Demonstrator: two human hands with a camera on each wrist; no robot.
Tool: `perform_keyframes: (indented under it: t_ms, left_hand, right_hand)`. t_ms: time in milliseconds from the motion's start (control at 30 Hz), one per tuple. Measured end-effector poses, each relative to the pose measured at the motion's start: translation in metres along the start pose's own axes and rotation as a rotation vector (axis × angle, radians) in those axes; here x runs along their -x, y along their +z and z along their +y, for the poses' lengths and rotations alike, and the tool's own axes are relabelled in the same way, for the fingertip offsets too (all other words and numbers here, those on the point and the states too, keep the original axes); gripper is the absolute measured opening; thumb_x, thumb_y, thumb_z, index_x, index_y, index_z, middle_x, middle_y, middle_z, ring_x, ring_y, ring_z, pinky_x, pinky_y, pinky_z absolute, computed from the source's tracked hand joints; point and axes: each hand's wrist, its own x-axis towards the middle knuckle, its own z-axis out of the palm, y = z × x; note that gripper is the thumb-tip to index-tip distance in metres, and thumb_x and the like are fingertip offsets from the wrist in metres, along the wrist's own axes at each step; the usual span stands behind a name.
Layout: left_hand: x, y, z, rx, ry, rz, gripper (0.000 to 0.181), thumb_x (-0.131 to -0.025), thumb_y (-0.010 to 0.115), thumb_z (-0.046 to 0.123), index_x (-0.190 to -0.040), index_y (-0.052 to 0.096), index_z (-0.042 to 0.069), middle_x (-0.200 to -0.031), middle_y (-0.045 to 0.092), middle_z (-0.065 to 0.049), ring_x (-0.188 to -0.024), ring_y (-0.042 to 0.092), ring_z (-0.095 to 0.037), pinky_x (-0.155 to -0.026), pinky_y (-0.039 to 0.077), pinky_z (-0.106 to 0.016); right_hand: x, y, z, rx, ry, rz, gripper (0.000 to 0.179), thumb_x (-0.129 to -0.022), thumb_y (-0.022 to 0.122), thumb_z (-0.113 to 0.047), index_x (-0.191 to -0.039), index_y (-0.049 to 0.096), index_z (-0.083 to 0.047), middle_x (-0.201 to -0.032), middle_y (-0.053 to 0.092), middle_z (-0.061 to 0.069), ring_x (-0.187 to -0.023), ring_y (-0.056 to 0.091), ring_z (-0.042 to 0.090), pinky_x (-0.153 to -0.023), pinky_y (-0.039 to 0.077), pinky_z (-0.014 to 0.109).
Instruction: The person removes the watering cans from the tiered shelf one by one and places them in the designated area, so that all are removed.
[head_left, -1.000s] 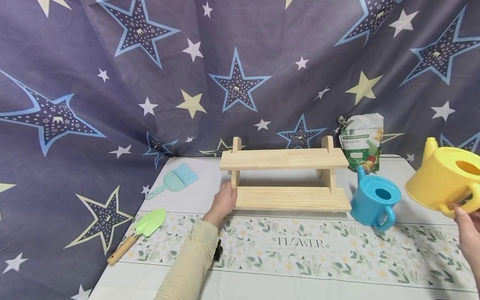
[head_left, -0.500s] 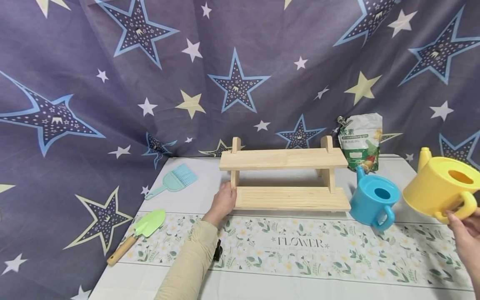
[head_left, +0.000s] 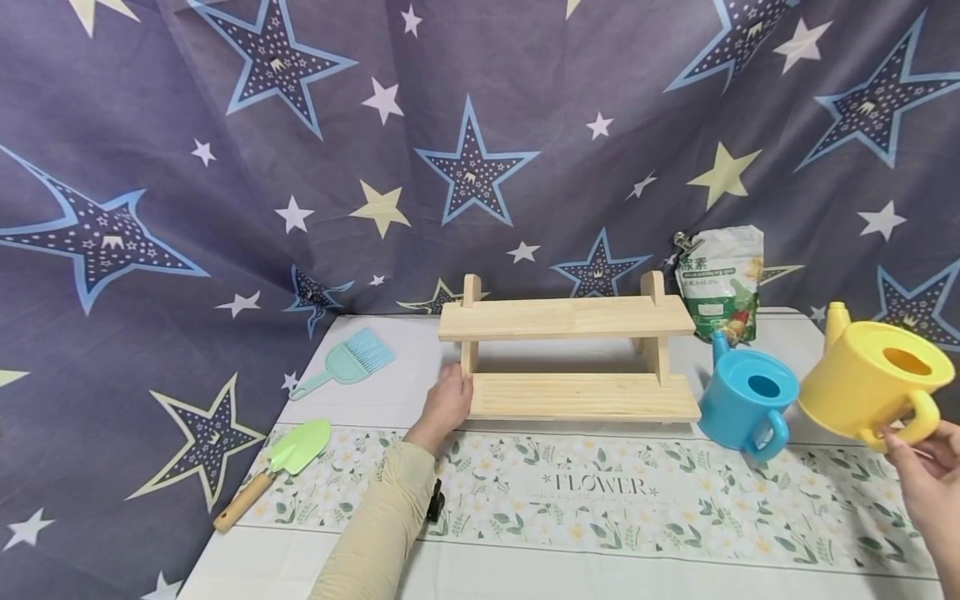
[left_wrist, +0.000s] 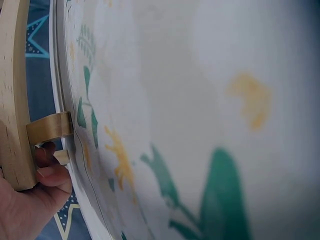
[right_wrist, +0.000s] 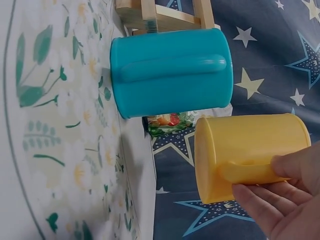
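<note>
My left hand (head_left: 444, 400) grips the left end of the lower board of a two-tier wooden shelf (head_left: 570, 318). In the left wrist view the fingers (left_wrist: 52, 177) curl under the board's end. At the right, my right hand (head_left: 930, 475) holds a yellow watering can (head_left: 843, 383) by the lower part of its handle. The right wrist view shows the thumb on that handle and the can's base raised off the table. Just left of it, a blue watering can (head_left: 735, 417) stands upright beside the shelf's right end.
A white and green pouch (head_left: 720, 283) with a metal clip stands behind the blue can. On the left lie a light-blue dustpan with a brush (head_left: 348, 362) and a green trowel (head_left: 300, 446) with a wooden handle. A starry curtain (head_left: 300, 125) hangs behind the table.
The yellow watering can has moved left and down in my right hand, closer to the blue one. My left hand and the shelf have stayed put.
</note>
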Motion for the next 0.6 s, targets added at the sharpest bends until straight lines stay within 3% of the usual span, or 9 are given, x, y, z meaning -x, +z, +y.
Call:
perform_keyframes:
  t_ms: [233, 333, 400, 467, 533, 600]
  left_hand:
    - [-0.001, 0.001, -0.001, -0.011, -0.001, -0.001, 0.043, -0.106, 0.032, 0.027, -0.14, 0.04, 0.001, -0.118, 0.049, -0.012, -0.107, 0.058, -0.029, -0.093, 0.052, -0.041]
    - [0.0, 0.001, -0.001, -0.014, 0.0, 0.0, 0.043, -0.106, 0.032, 0.027, -0.14, 0.041, 0.001, -0.118, 0.049, -0.012, -0.106, 0.058, -0.029, -0.093, 0.051, -0.041]
    - [0.0, 0.001, -0.001, -0.017, 0.001, 0.0, 0.043, -0.106, 0.032, 0.026, -0.14, 0.041, 0.001, -0.117, 0.049, -0.012, -0.106, 0.058, -0.029, -0.093, 0.051, -0.042]
    - [0.0, 0.001, -0.001, -0.02, 0.006, 0.005, 0.043, -0.106, 0.033, 0.026, -0.14, 0.041, 0.0, -0.117, 0.049, -0.012, -0.107, 0.058, -0.03, -0.093, 0.051, -0.043]
    - [0.0, 0.001, -0.001, -0.022, 0.008, 0.007, 0.042, -0.106, 0.033, 0.025, -0.139, 0.041, 0.0, -0.117, 0.049, -0.012, -0.107, 0.058, -0.03, -0.093, 0.051, -0.043]
    - [0.0, 0.001, -0.001, -0.02, 0.008, 0.009, 0.042, -0.106, 0.033, 0.025, -0.139, 0.041, 0.0, -0.117, 0.049, -0.012, -0.107, 0.058, -0.031, -0.093, 0.051, -0.043]
  right_hand:
    - [0.001, 0.003, 0.008, 0.068, 0.073, -0.047, 0.034, -0.094, 0.056, 0.008, -0.127, 0.049, 0.009, -0.088, 0.039, -0.034, -0.073, 0.037, -0.026, -0.067, 0.034, -0.007]
    - [0.0, 0.004, 0.021, 0.093, 0.118, -0.079, 0.037, -0.097, 0.055, 0.004, -0.132, 0.045, 0.009, -0.096, 0.056, -0.013, -0.074, 0.034, -0.025, -0.066, 0.034, -0.006]
    - [-0.001, 0.007, 0.037, 0.102, 0.144, -0.091, 0.037, -0.099, 0.054, -0.001, -0.135, 0.047, 0.0, -0.099, 0.056, -0.01, -0.076, 0.034, -0.025, -0.067, 0.034, -0.006]
    - [-0.003, 0.011, 0.057, 0.096, 0.148, -0.096, 0.038, -0.099, 0.054, -0.003, -0.136, 0.047, -0.005, -0.101, 0.056, -0.013, -0.078, 0.035, -0.024, -0.067, 0.035, -0.006]
    - [-0.006, 0.014, 0.075, 0.09, 0.143, -0.105, 0.038, -0.099, 0.054, -0.004, -0.136, 0.048, -0.01, -0.097, 0.048, -0.026, -0.078, 0.037, -0.024, -0.067, 0.036, -0.005]
    - [-0.008, 0.016, 0.088, 0.104, 0.133, -0.128, 0.038, -0.099, 0.055, -0.004, -0.136, 0.048, -0.007, -0.097, 0.049, -0.024, -0.077, 0.037, -0.024, -0.064, 0.037, -0.004]
